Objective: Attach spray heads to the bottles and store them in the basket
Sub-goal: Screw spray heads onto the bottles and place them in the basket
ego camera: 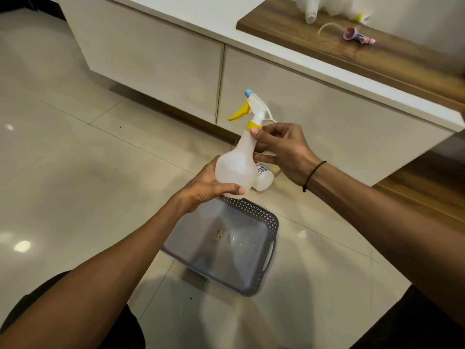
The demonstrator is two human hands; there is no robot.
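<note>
Translucent white plastic at centre frame: spray bottle [235, 170], tilted slightly, neck leaning toward upper right, held above the floor. White spray head [254, 108] seated on the neck, blue nozzle tip pointing to upper left, yellow trigger hanging below it, yellow collar at the junction with the neck. Left hand [211, 187] wrapped round the wide lower body from the left, thumb curled across the base. Right hand [279, 147] at the neck just under the yellow collar, thumb and fingers pinching there, dark cord round the wrist. Directly below the bottle, lower centre of frame, grey basket [266, 250] on the tiled floor [75, 147], perforated walls, slot handle on its right side, a small yellowish scrap on its bottom; blurred at the near edge. Behind the held bottle, partly hidden, a second white bottle [264, 178] lying on the floor with a printed label, too small to read. Upper right of frame: wooden shelf [402, 59] on a white cabinet [156, 54], carrying a pink spray head [357, 36] lying on its side with its pale tube curving to the left, and more white bottles [312, 11] at the top edge, cut off by the frame. Dark clothing at the lower corners.
</note>
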